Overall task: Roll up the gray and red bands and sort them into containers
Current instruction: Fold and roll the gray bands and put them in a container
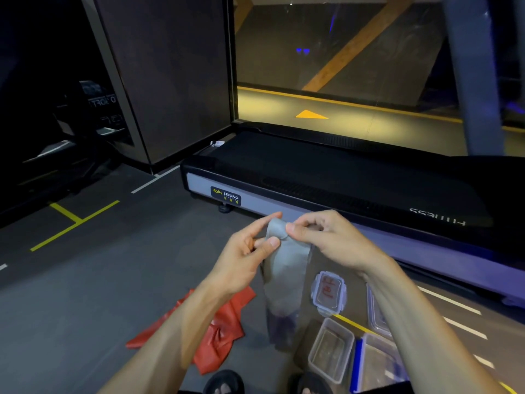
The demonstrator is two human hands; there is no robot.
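Observation:
A gray band (285,268) hangs down in front of me, its lower end reaching toward the floor. My left hand (250,248) pinches its top edge between thumb and fingers. My right hand (321,234) pinches the same top edge from the right, thumb tip on a small fold. On the floor at lower left a red band (224,334) lies crumpled, partly hidden by my left forearm. Two open clear containers stand on the floor at lower right: one (331,351) nearer the middle, one with a blue rim (375,362) beside it.
A clear lid (329,292) lies on the floor beyond the containers, another lid (376,311) partly under my right forearm. A black treadmill (326,177) runs across just ahead. My sandalled feet (224,383) show at the bottom edge. Yellow floor lines (74,220) mark the left.

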